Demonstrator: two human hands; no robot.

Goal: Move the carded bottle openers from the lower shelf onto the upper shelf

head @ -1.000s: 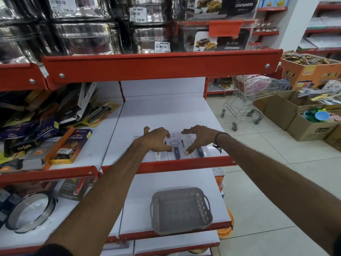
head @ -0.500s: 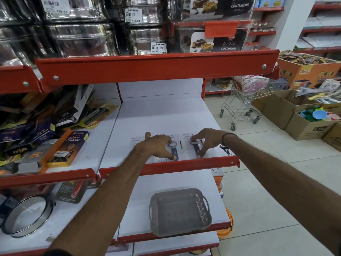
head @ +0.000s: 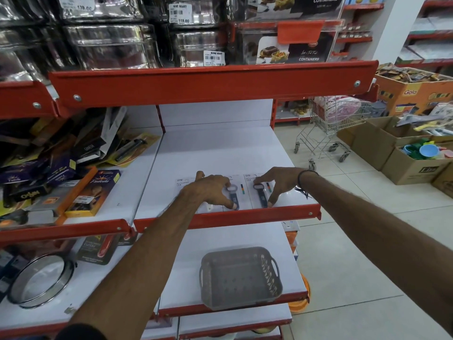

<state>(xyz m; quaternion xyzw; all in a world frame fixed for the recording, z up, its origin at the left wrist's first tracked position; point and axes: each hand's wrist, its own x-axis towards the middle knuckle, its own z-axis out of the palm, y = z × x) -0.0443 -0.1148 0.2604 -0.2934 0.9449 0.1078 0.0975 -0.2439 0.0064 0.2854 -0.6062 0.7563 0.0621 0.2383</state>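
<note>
Three white carded bottle openers lie flat in a row near the front edge of the white upper shelf (head: 215,153). My left hand (head: 210,190) rests palm down over the left card (head: 182,182), and its fingertips touch the blue opener on the middle card (head: 241,192). My right hand (head: 277,184) spans the right card (head: 261,196), with fingers spread from its top to its bottom edge. Neither hand lifts a card. On the lower shelf (head: 220,239) stands an empty grey plastic basket (head: 239,276).
A red shelf lip (head: 210,84) with steel containers above overhangs the upper shelf. Boxed goods (head: 93,192) crowd the left bay, and a round sieve (head: 40,280) sits below them. A shopping trolley (head: 328,133) and cardboard boxes (head: 404,155) stand on the tiled floor to the right.
Both hands have slid apart along the front of the upper shelf, spreading the cards side by side. The two blue openers now show between the hands.
</note>
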